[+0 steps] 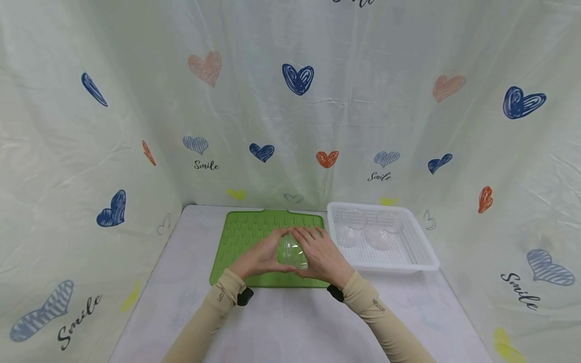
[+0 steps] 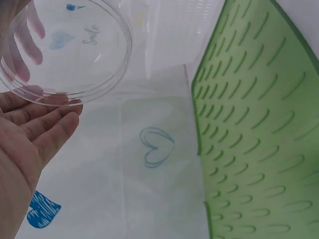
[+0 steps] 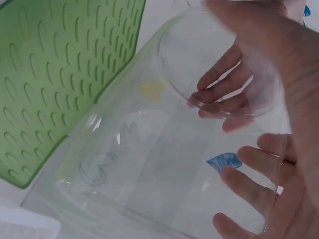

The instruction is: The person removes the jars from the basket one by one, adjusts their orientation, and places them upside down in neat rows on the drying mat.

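Note:
Between both hands is a clear round drinking glass (image 1: 294, 253), held above the green ridged mat (image 1: 247, 242). My left hand (image 1: 260, 254) grips it from the left, thumb below and fingers above. From the other side my right hand (image 1: 324, 257) curls round the wall. In the left wrist view, the fingers of the left hand (image 2: 35, 132) lie at the round end of the glass (image 2: 99, 59). The right wrist view shows the transparent wall of the glass (image 3: 129, 149), with fingers of the right hand (image 3: 289, 184) spread along it.
A white perforated basket (image 1: 426, 257) stands right of the mat, with clear round-rimmed glassware (image 1: 379, 237) inside. The white table (image 1: 290, 322) ends at a curtain (image 1: 263, 111) printed with hearts, which surrounds it at the back and sides.

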`<state>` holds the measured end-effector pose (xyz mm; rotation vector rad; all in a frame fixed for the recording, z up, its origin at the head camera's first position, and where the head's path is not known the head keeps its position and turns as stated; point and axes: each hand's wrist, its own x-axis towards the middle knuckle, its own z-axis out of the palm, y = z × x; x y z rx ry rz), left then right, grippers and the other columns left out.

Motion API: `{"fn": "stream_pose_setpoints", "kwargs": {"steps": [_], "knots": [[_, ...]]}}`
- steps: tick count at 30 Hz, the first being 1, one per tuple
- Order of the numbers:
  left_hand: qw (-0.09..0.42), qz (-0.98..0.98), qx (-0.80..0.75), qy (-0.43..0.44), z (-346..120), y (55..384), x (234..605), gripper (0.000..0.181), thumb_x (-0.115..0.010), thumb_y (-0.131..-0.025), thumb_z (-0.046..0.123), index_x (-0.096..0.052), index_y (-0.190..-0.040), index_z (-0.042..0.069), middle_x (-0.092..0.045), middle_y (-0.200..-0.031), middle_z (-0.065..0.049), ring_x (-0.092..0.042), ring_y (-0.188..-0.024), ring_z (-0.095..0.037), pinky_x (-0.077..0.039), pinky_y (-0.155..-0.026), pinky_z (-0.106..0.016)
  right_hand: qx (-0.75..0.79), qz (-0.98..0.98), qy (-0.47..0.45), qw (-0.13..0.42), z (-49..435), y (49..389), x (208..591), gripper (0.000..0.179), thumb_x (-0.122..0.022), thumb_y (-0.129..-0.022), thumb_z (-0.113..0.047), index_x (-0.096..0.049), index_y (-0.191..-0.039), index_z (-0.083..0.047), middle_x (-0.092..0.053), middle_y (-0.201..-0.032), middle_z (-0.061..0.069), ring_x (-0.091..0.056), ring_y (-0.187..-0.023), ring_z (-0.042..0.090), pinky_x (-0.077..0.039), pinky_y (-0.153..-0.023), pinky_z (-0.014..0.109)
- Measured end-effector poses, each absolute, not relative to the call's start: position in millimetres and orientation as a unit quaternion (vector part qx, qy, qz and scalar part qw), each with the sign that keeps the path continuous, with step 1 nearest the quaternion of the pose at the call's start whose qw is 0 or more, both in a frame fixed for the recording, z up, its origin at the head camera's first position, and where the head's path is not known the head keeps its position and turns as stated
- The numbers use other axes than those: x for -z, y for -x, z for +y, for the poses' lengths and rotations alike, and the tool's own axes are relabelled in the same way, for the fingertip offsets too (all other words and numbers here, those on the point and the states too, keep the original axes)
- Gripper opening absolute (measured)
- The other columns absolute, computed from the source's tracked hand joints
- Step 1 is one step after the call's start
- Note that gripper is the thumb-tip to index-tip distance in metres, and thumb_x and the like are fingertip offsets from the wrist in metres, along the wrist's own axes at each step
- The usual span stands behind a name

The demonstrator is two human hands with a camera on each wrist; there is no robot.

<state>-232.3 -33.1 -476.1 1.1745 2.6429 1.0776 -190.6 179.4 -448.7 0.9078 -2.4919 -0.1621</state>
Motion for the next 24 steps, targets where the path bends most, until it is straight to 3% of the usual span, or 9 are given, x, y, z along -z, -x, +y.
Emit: {"fn": "stream_pose_setpoints", "kwargs": {"steps": [5,9,14,18,24], "knots": [[0.038,0.854,-0.372,-0.361,-41,234,477,0.111,-0.080,-0.066,0.059,-0.027,-0.149,0.009,-0.042,-0.148,-0.013,-0.047,-0.132,-0.033,-0.046,-0.106,-0.047,-0.074,-0.915,-0.306,0.253,185,193,451,0.118,-0.071,-0.065,-0.074,-0.029,-0.150,-0.004,-0.045,-0.147,0.013,-0.045,-0.132,0.030,-0.040,-0.108,0.054],[0.039,0.857,-0.380,-0.345,-47,234,475,0.113,-0.081,-0.064,0.059,-0.027,-0.149,0.009,-0.042,-0.147,-0.013,-0.046,-0.133,-0.034,-0.044,-0.106,-0.049,-0.249,-0.917,-0.224,0.218,193,194,458,0.117,-0.070,-0.071,-0.069,-0.016,-0.154,-0.007,-0.032,-0.154,0.016,-0.036,-0.139,0.037,-0.036,-0.108,0.060],[0.039,0.867,-0.376,-0.324,-53,237,474,0.114,-0.082,-0.063,0.059,-0.027,-0.150,0.009,-0.040,-0.149,-0.013,-0.044,-0.134,-0.032,-0.042,-0.109,-0.048,-0.462,-0.879,-0.065,0.101,202,197,461,0.100,-0.068,-0.084,-0.052,-0.012,-0.155,-0.010,-0.022,-0.158,0.017,-0.028,-0.143,0.037,-0.032,-0.113,0.057],[0.033,0.871,-0.375,-0.317,-57,239,473,0.115,-0.082,-0.062,0.059,-0.027,-0.150,0.010,-0.038,-0.151,-0.013,-0.043,-0.135,-0.033,-0.042,-0.109,-0.048,-0.574,-0.818,0.035,-0.005,210,204,461,0.093,-0.056,-0.091,-0.055,-0.009,-0.154,-0.005,-0.024,-0.156,0.021,-0.034,-0.140,0.039,-0.041,-0.110,0.050],[0.032,0.869,-0.377,-0.319,-60,240,472,0.115,-0.081,-0.062,0.059,-0.026,-0.150,0.010,-0.038,-0.150,-0.014,-0.044,-0.134,-0.034,-0.042,-0.109,-0.048,-0.672,-0.729,0.032,-0.125,214,205,465,0.088,-0.050,-0.094,-0.058,-0.012,-0.152,-0.004,-0.025,-0.154,0.021,-0.040,-0.135,0.042,-0.048,-0.104,0.049]]}}
